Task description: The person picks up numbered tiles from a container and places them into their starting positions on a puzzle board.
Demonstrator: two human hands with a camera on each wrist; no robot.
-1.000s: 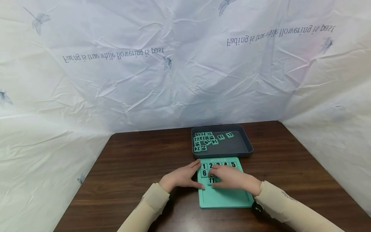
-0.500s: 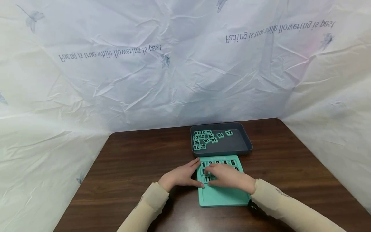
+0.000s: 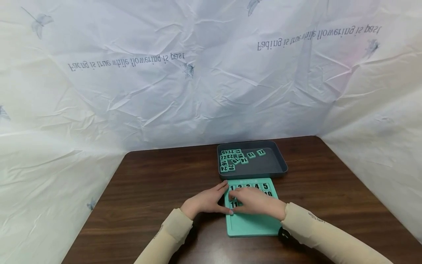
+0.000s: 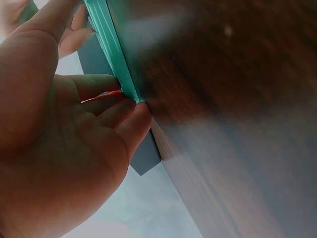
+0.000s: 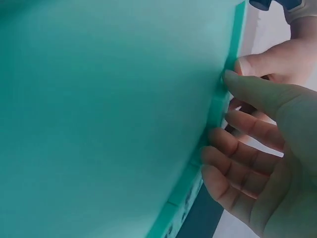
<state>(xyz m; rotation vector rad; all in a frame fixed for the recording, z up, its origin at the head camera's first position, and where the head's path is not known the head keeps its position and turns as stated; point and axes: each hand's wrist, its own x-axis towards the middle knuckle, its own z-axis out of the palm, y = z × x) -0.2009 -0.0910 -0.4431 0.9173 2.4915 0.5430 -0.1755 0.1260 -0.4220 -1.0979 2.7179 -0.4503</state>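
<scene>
A mint-green number board (image 3: 252, 225) lies on the table, with rows of numbered tiles at its far end. My right hand (image 3: 255, 201) reaches over it from the right, thumb and forefinger at opposite edges of the tile marked 11 (image 3: 234, 205), pinching it at the left of the third row. That hand hides part of the second row. At the board's left edge rests my left hand (image 3: 209, 200), fingers extended and thumb near the corner of tile 11. In the left wrist view, fingertips (image 4: 141, 111) touch the board's side.
Behind the board stands a dark grey tray (image 3: 267, 165) holding several loose numbered tiles (image 3: 227, 157), mostly at its left side. Brown wooden table (image 3: 158, 176) extends to both sides. A wrinkled white sheet (image 3: 165, 99) hangs behind and at the sides.
My right hand has slid tile 11 leftward across the board to the left end of its row. The left hand stays at the board's edge.
</scene>
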